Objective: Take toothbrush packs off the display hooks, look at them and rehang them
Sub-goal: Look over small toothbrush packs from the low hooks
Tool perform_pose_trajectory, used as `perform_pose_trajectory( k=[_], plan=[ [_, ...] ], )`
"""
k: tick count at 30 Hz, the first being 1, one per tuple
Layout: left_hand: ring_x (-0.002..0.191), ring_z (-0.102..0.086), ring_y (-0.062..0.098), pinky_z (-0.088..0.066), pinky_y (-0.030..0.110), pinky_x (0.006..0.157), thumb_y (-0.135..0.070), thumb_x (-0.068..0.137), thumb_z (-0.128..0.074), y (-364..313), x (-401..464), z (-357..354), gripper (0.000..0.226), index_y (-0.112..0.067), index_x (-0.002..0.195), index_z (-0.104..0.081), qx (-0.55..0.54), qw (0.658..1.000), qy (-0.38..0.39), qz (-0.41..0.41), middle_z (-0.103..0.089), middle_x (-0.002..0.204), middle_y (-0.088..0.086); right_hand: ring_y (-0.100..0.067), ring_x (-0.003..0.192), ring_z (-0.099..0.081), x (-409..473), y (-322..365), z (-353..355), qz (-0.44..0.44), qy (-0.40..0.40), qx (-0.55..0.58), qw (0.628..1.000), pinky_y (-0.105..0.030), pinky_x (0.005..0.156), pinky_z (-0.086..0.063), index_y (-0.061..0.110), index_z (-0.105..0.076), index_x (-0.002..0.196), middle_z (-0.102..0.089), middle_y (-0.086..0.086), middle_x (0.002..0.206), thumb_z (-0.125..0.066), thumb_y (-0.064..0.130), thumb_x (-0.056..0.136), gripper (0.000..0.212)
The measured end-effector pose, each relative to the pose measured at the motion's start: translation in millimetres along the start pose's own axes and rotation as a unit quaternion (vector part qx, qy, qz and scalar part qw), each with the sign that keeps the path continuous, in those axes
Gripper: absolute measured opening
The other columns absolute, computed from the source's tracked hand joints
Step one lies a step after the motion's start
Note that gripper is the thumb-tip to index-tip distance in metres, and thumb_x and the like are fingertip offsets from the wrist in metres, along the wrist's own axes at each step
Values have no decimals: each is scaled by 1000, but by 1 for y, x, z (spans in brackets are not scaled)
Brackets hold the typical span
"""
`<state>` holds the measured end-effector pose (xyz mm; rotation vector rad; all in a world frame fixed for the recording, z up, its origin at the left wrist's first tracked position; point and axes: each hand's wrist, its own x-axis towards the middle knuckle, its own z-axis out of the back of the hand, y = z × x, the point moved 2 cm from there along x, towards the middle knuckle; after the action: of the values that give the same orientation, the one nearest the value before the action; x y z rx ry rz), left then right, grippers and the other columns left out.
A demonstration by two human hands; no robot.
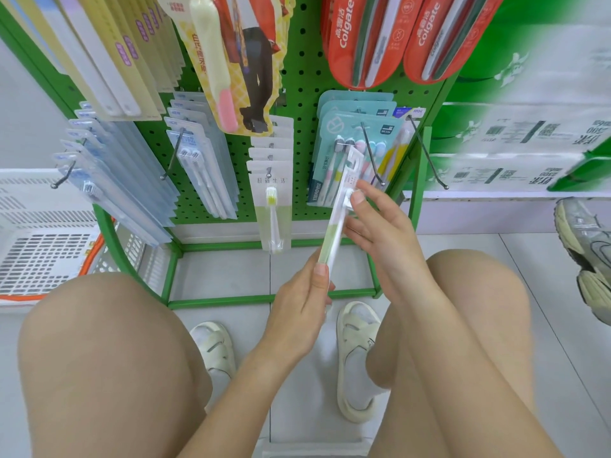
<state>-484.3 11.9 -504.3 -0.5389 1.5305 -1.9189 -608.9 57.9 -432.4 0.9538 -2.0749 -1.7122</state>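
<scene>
Green-and-white pack (335,223), head view: one slim toothbrush card, off its hook, held edge-on at frame centre. Long axis runs from lower left to upper right, hang-tab end uppermost and pointing at the pegboard (299,77).

Left hand (302,312): below the pack, thumb and curled fingers pinching its lower end.

Right hand (380,233): right of the pack, fingertips pinching its upper part near the brush head; remaining fingers loosely bent.

Hook (269,171): centre of frame, up and left of the pack's top end, carrying a row of matching pale cards (271,206). Judged the likely return point; the tab must swing left and forward to meet the hook tip. The right hand, holding the tab end, is the nearer to it.

Neighbours: teal multipacks (334,150) directly behind the pack's top; clear blue packs (201,173) at left; red Colgate packs (363,38) at upper right.

Stage, judged: inspection; rehanging not yet done.
</scene>
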Motion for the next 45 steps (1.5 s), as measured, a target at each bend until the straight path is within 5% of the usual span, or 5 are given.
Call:
perform_pose_trajectory(
  k=[11,17,30,38,45],
  plan=[
    [92,-68,5,-54,22,77,-63,89,-36,-2,4,1,49,-41,127,-56,-42,999,-7,-26,-71,95,-15,-14,89,-66,1,2,3,39,-29,30,998,-21,80,-55,21,-57,121,-69,9,82,-61,23,91,30],
    [54,-33,8,-26,26,50,-53,92,-45,-7,0,7,39,-23,67,-49,-10,995,-68,-69,-34,55,-6,2,75,-64,-3,6,0,127,-93,-15,988,-27,82,-53,20,-56,116,-66,4,85,-73,21,82,38],
    [85,-46,17,-36,31,78,-33,90,-60,-8,12,14,47,15,92,-57,-250,967,-19,36,-50,87,7,-9,66,-65,-2,-1,0,68,15,-54,996,-20,62,-53,10,-65,96,-71,4,69,-57,4,93,11],
    [100,-61,4,-49,16,78,-45,73,-70,-6,6,12,45,-39,114,-53,-126,990,-57,-5,-63,111,-18,-6,63,-59,-2,2,8,147,-118,-59,980,-33,70,-54,17,-66,91,-69,9,61,-63,8,91,10],
    [106,-57,4,-48,15,82,-39,75,-74,0,3,7,39,-27,109,-58,8,987,-117,-112,-58,110,-16,-14,71,-59,0,6,17,160,-176,-14,971,-37,69,-55,15,-65,96,-70,3,64,-64,12,91,6]
  ],
)
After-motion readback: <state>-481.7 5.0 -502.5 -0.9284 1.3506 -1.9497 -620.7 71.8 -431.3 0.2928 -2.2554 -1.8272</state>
